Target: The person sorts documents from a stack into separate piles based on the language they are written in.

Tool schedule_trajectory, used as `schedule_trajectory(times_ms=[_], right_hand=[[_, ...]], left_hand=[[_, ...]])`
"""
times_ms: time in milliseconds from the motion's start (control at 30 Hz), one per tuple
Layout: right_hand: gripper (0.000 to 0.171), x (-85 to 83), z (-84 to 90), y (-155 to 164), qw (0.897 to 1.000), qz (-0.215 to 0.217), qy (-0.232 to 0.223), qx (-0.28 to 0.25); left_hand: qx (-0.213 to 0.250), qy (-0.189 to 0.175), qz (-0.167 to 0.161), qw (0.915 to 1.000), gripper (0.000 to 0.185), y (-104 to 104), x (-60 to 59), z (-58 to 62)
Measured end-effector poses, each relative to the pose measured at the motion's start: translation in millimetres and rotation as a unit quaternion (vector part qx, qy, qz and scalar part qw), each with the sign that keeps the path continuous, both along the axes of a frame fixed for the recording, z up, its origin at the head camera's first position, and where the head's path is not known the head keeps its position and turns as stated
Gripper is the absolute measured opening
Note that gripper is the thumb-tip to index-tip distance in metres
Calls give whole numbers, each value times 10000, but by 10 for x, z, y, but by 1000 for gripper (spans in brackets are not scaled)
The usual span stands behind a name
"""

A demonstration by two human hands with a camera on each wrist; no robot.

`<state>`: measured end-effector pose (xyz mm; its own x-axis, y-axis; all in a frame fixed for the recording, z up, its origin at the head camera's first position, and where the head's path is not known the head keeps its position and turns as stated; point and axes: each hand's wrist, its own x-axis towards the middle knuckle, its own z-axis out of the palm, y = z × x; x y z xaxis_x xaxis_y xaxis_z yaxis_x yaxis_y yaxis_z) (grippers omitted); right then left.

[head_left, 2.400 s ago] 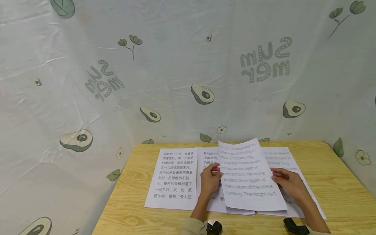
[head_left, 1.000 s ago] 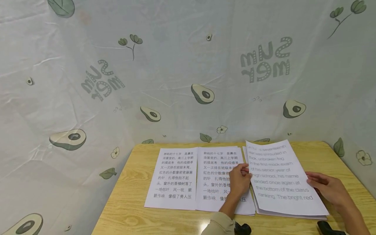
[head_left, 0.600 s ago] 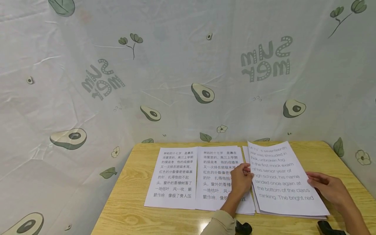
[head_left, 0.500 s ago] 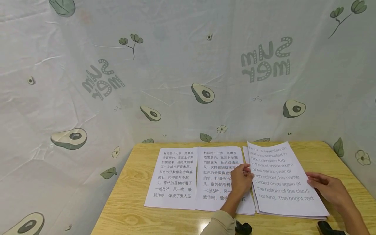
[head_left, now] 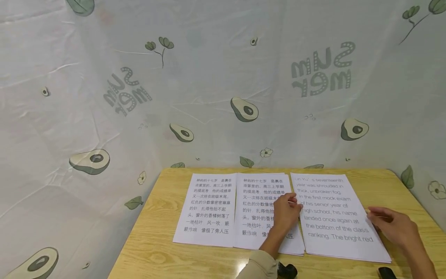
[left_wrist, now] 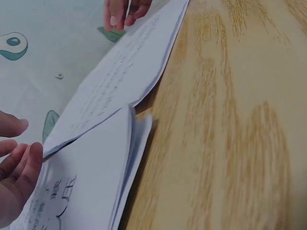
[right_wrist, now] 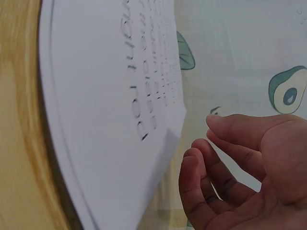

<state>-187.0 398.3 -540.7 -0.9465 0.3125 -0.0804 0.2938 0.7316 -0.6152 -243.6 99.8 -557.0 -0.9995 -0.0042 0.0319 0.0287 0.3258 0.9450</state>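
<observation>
A sheet printed in English (head_left: 334,217) lies flat on the right-hand pile, its edges nearly even with the paper below. My left hand (head_left: 287,213) hovers at that sheet's left edge, over the middle pile of Chinese-printed sheets (head_left: 259,209). In the left wrist view, the left hand (left_wrist: 17,177) shows thumb and fingers apart with nothing between them. Just off the English sheet's right edge is my right hand (head_left: 395,226). In the right wrist view, the right hand (right_wrist: 240,167) has loosely bent fingers and a gap between thumb and fingertips.
Another Chinese-printed page (head_left: 205,211) lies at the left, its edge meeting the middle pile. The wooden table (head_left: 153,236) carries all the paper. Behind it hangs a pale curtain (head_left: 209,77) with avocado prints. Black wrist devices (head_left: 287,270) sit below the hands.
Both hands have carried the English sheet rightward from over the middle pile. Since half a second ago it has settled flat, and both hands have let go of its sides.
</observation>
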Motion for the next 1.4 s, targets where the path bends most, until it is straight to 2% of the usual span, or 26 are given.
schedule_trajectory(times_ms=[200, 433, 700, 867, 1133, 1400], right_hand=[[62, -4, 67, -139, 9981, 477, 125, -358], [70, -19, 67, -398, 9893, 721, -352, -1216], [60, -85, 45, -812, 9861, 931, -180, -1364], [58, -138, 32, -1005, 9818, 1213, -62, -1460], [53, -183, 67, -1272, 9792, 1371, 101, -1494], [48, -216, 87, -1525, 9787, 1455, 63, -1449]], left_hand=[[140, 249, 76, 9996, 36, -222, -15, 10], [192, 162, 62, 9997, 39, -520, 14, -18], [-96, 120, 87, 9998, 41, -891, 12, -45], [-360, 108, 52, 9993, 42, -1118, -28, 7], [-569, 148, 34, 9983, 43, -1441, -44, 60], [-822, 296, 225, 9959, 39, -1694, -52, 57]])
